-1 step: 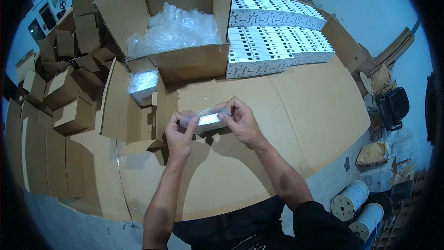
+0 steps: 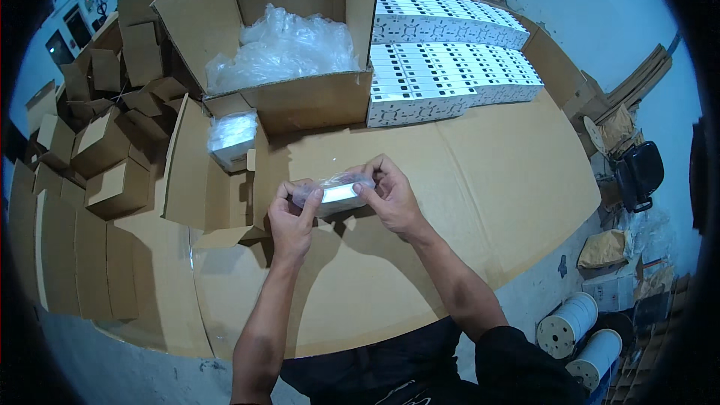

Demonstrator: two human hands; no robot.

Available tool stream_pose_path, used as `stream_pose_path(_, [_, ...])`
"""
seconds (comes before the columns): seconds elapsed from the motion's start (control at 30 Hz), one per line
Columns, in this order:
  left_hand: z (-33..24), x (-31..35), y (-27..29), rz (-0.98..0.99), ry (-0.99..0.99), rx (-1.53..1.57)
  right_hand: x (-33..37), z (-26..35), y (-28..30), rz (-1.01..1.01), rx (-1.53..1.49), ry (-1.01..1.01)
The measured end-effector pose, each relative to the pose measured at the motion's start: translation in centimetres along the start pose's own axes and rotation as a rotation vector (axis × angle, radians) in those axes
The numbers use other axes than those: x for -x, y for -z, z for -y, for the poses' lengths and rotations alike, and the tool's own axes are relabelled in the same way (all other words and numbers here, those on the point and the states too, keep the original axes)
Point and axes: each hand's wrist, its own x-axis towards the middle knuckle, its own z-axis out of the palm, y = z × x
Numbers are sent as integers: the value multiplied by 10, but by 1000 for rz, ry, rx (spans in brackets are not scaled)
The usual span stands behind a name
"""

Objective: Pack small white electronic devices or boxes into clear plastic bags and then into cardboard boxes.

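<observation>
Between my two hands is a small white box [image 2: 339, 194] in a clear plastic bag, held just over the cardboard-covered table. My left hand [image 2: 291, 214] is closed on its left end, thumb on top. My right hand [image 2: 391, 199] pinches the right end and the bunched clear film at the far side. Left of my hands stands an open cardboard carton [image 2: 187, 172]. Several white pieces wrapped in clear plastic [image 2: 232, 135] sit in its far end, and bare cardboard shows in the nearer part.
A large open carton [image 2: 300, 101] full of clear plastic bags [image 2: 289, 45] stands behind. Stacked rows of white boxes [image 2: 420, 101] fill the back right. Many empty brown cartons [image 2: 112, 142] crowd the left. Spools [image 2: 568, 324] stand on the floor at the right.
</observation>
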Motion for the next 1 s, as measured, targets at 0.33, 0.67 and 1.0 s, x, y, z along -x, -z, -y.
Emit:
stream_pose_path(0.33, [1,0,2,-12,9,-49,3,20,10,139,268,185])
stream_pose_path(0.67, [-4,3,-5,-163,-315,-247,2,10,9,44,294,7])
stream_pose_path(1.0, [-14,12,-11,159,-945,-949,2,8,9,56,298,36])
